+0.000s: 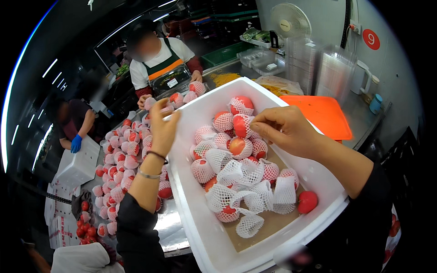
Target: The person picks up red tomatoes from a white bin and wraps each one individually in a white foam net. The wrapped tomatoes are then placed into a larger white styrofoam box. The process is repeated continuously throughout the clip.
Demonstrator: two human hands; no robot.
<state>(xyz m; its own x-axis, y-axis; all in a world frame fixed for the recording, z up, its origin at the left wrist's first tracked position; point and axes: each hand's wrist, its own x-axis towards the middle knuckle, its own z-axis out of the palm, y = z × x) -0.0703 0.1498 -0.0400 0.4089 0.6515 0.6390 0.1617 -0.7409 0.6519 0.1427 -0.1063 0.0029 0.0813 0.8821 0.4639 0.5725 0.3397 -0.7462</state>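
A deep white foam box [186,200] stands in front of me. Inside are several red tomatoes in white foam nets, loose crumpled foam nets [246,173], and a bare red tomato [307,201] by the right wall. My right hand [284,129] reaches over the right rim, thumb and fingers pinched at the edge of a foam net around a tomato [240,126]. My left hand [164,127] is raised beside the left rim, fingers apart and nothing in it. Below and beyond it lies a large pile of netted tomatoes [123,154] on a metal table.
Across the table a person in an apron [164,63] has hands near the pile and a dark package. At left another person wears a blue glove [76,143] over a white box [82,161]. An orange tray [318,116] and stacked clear containers [302,63] stand right.
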